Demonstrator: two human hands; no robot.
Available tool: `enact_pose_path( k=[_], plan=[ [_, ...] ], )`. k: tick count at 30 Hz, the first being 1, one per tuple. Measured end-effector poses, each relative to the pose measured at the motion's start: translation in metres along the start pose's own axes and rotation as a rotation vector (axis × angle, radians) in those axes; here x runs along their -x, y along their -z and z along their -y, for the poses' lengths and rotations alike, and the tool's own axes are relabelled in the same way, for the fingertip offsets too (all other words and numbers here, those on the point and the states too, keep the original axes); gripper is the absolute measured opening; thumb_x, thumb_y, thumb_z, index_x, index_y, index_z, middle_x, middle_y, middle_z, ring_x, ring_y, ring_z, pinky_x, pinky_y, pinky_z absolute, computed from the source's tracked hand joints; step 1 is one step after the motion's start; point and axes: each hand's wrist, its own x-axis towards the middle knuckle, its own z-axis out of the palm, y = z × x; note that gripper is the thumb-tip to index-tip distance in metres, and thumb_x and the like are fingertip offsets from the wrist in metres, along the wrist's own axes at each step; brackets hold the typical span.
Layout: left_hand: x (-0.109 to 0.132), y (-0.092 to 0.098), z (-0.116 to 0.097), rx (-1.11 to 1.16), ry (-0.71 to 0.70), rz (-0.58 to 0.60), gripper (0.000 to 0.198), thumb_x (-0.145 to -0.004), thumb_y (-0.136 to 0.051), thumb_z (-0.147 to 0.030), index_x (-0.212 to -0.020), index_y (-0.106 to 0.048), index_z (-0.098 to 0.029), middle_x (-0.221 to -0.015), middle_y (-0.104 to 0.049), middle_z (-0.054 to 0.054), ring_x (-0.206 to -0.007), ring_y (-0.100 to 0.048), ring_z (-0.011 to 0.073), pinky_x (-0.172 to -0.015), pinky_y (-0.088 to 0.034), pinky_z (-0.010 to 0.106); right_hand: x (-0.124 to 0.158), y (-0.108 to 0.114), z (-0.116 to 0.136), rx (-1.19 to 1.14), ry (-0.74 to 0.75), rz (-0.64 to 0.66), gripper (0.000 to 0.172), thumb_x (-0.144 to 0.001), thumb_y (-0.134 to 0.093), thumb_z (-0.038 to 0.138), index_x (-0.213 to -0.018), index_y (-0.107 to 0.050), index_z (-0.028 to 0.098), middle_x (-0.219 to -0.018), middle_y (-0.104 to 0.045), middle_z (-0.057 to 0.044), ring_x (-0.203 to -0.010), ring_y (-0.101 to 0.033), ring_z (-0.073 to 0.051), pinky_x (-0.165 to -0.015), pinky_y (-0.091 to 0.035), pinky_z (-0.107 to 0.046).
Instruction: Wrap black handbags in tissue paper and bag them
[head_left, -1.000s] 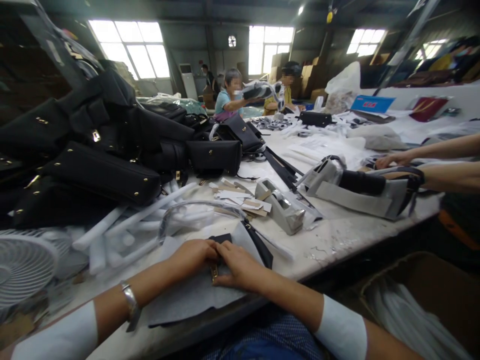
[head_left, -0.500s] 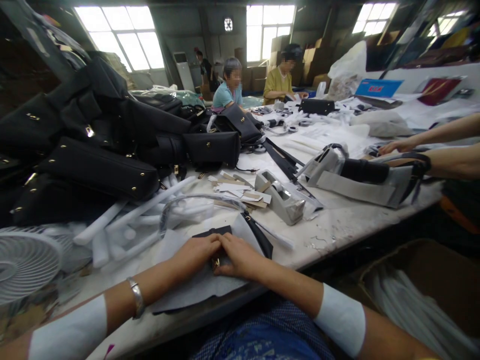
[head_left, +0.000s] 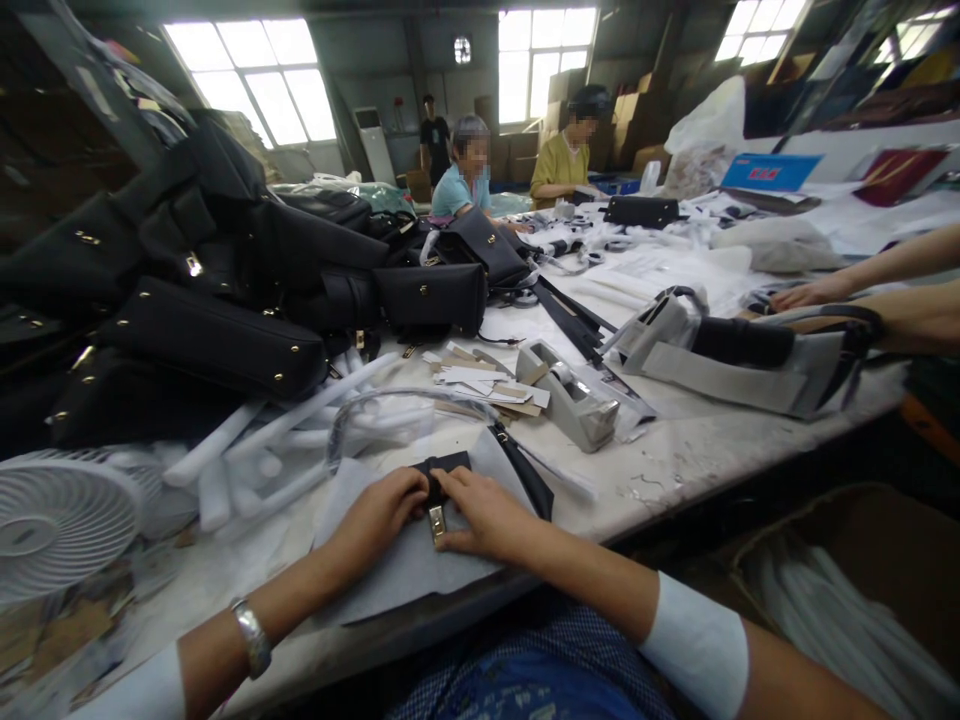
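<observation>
A black handbag [head_left: 525,478] lies in front of me at the table edge, mostly covered by white tissue paper [head_left: 397,575]. Its plastic-wrapped handle [head_left: 420,394] arches away behind it. Between my hands a black strap ending in a gold clasp [head_left: 437,524] lies over the paper. My left hand [head_left: 386,510] is curled, its fingertips pressed to the strap's left side. My right hand [head_left: 484,512] grips the strap from the right, fingers at its upper part and thumb beside the clasp. The fingertips of my left hand are partly hidden.
Black handbags [head_left: 217,335] are heaped at left, above white foam tubes [head_left: 281,425] and a white fan [head_left: 64,525]. Card strips [head_left: 487,380] and a tape dispenser [head_left: 570,395] lie ahead. At right, a co-worker's hands [head_left: 814,292] reach toward a grey-wrapped bag [head_left: 727,375].
My left hand has drawn back leftward from my right hand, uncovering the strap and the gold clasp. The view has shifted slightly. A person in the background now stands upright.
</observation>
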Motion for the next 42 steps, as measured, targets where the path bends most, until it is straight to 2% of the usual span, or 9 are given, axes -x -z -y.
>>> enact_pose_path(
  k=[2,5,10,16,21,26,31,35,42],
  plan=[
    [0.000,0.002,-0.002,0.029,-0.004,0.004,0.020,-0.093,-0.042,-0.025,-0.101,-0.060,-0.022,-0.097,-0.064,0.004,-0.088,-0.060,0.0191,-0.082,-0.047,0.031,0.000,-0.001,-0.001,0.003,0.005,-0.001,0.090,-0.073,-0.081,0.039,-0.147,-0.036,0.015,-0.128,-0.055,-0.015,-0.111,-0.057,-0.031,-0.095,-0.046,-0.042],
    [-0.001,0.004,-0.005,0.023,0.010,0.036,0.016,-0.089,-0.052,-0.028,-0.090,-0.067,-0.022,-0.097,-0.067,0.004,-0.094,-0.060,0.0213,-0.087,-0.044,0.032,0.001,-0.001,-0.001,-0.003,0.002,-0.001,0.089,-0.074,-0.080,0.039,-0.148,-0.036,0.016,-0.128,-0.055,-0.014,-0.111,-0.057,-0.031,-0.096,-0.045,-0.041],
    [-0.006,0.007,-0.006,-0.009,0.167,0.046,0.017,-0.080,-0.060,-0.032,-0.080,-0.071,-0.020,-0.085,-0.071,0.005,-0.083,-0.062,0.0235,-0.077,-0.043,0.033,0.001,-0.001,0.000,-0.023,-0.026,0.017,0.090,-0.076,-0.079,0.040,-0.150,-0.033,0.020,-0.131,-0.054,-0.014,-0.114,-0.055,-0.030,-0.098,-0.044,-0.042],
    [-0.017,0.007,-0.003,0.100,0.363,0.163,0.020,-0.069,-0.062,-0.036,-0.067,-0.071,-0.019,-0.056,-0.065,0.002,-0.054,-0.059,0.0185,-0.053,-0.040,0.028,0.001,-0.003,-0.003,-0.023,0.001,-0.004,0.089,-0.075,-0.080,0.041,-0.149,-0.035,0.019,-0.132,-0.054,-0.013,-0.118,-0.054,-0.032,-0.101,-0.043,-0.043],
    [-0.019,0.002,0.001,0.209,0.461,0.202,0.029,-0.067,-0.060,-0.045,-0.067,-0.066,-0.017,-0.056,-0.064,0.003,-0.051,-0.060,0.0188,-0.049,-0.044,0.027,0.003,-0.002,-0.002,-0.017,0.013,-0.008,0.085,-0.075,-0.080,0.039,-0.147,-0.039,0.019,-0.131,-0.055,-0.013,-0.116,-0.055,-0.031,-0.099,-0.044,-0.042],
    [-0.014,0.003,-0.011,0.161,0.430,0.118,0.024,-0.066,-0.060,-0.037,-0.075,-0.068,-0.017,-0.062,-0.066,0.002,-0.056,-0.061,0.0185,-0.053,-0.044,0.027,0.004,0.001,0.001,-0.011,0.006,-0.002,0.085,-0.075,-0.080,0.039,-0.147,-0.039,0.021,-0.128,-0.056,-0.012,-0.112,-0.056,-0.032,-0.096,-0.045,-0.043],
    [-0.016,0.006,-0.020,0.059,0.389,0.106,0.012,-0.068,-0.063,-0.027,-0.071,-0.072,-0.019,-0.061,-0.066,0.000,-0.062,-0.060,0.0180,-0.060,-0.041,0.028,0.004,0.001,0.002,0.005,0.006,-0.002,0.085,-0.076,-0.079,0.039,-0.147,-0.038,0.020,-0.128,-0.057,-0.013,-0.111,-0.056,-0.033,-0.094,-0.046,-0.044],
    [-0.024,0.005,-0.013,0.044,0.413,0.206,0.008,-0.076,-0.065,-0.023,-0.071,-0.068,-0.017,-0.058,-0.062,-0.002,-0.058,-0.059,0.0155,-0.058,-0.044,0.028,0.004,0.001,0.002,0.016,0.017,-0.004,0.081,-0.077,-0.078,0.039,-0.146,-0.039,0.021,-0.124,-0.058,-0.013,-0.110,-0.057,-0.032,-0.092,-0.046,-0.043],
    [-0.035,0.010,-0.009,0.047,0.385,0.382,0.024,-0.086,-0.069,-0.032,-0.070,-0.062,-0.015,-0.059,-0.059,-0.005,-0.057,-0.059,0.0136,-0.062,-0.049,0.029,0.005,0.001,0.002,0.015,0.029,-0.016,0.076,-0.075,-0.080,0.037,-0.140,-0.045,0.018,-0.120,-0.060,-0.012,-0.109,-0.057,-0.032,-0.091,-0.046,-0.043]
  ],
)
